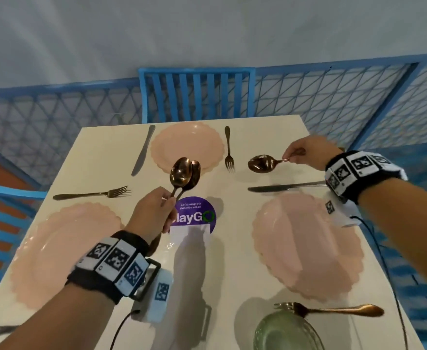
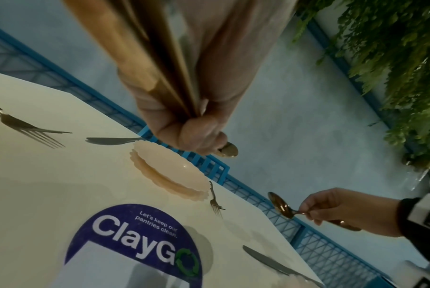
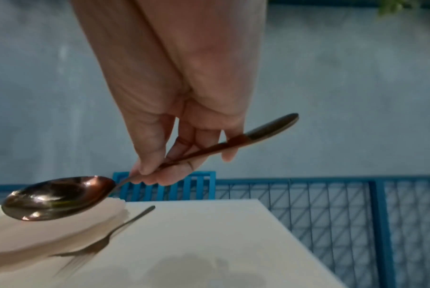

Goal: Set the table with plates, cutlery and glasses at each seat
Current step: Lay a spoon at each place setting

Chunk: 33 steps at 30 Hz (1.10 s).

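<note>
Spoons going out, one in the right hand, two in the left.

The right hand (image 1: 306, 152) pinches a copper spoon (image 1: 263, 163) by the neck of its handle, fingers (image 3: 147, 165) clamped on it just behind the bowl, which hangs above the worktop (image 1: 106, 157) between the far fork (image 1: 228, 150) and the knife (image 1: 283, 188). The left hand (image 1: 154, 210) grips two more spoons (image 1: 184, 173) upright by their handles, fingers curled round them, over the purple sticker (image 1: 194, 215). The spoon looks stiff, light and smooth, likely slippery; a pinch mid-handle would balance it better. Set it down flat and gently beside the far plate (image 1: 187, 145).
</note>
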Available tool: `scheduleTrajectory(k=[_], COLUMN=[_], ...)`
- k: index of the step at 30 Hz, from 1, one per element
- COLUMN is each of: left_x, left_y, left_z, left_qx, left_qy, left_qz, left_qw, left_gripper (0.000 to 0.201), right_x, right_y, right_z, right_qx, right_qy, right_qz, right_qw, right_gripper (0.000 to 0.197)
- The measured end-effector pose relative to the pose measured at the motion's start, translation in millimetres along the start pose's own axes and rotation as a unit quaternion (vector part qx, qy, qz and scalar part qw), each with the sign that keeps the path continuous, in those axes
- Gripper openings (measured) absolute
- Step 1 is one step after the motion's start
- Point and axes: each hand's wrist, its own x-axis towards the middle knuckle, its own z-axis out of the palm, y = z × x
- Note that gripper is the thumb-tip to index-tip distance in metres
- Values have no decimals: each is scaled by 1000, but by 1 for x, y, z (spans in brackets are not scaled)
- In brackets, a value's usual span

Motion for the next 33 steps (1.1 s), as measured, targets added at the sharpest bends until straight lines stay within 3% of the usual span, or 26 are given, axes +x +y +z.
scheduleTrajectory(k=[9, 19, 29, 33], left_x=[18, 17, 15, 13], left_y=[-23, -31, -45, -53], left_z=[16, 27, 20, 21], left_qx=[13, 22, 21, 13], left_qy=[-32, -53, -57, -60], left_qz=[-24, -36, -38, -48], left_qw=[999, 998, 997, 997], left_gripper=[14, 15, 15, 15], right_x=[64, 62, 61, 58], right_y=[39, 58, 67, 67], right_z=[64, 68, 48, 42], right_qx=[32, 5, -14, -81], right_qy=[-67, -99, -33, -92], right_qz=[33, 65, 55, 53], right_qw=[997, 993, 998, 991], right_gripper=[18, 18, 20, 21])
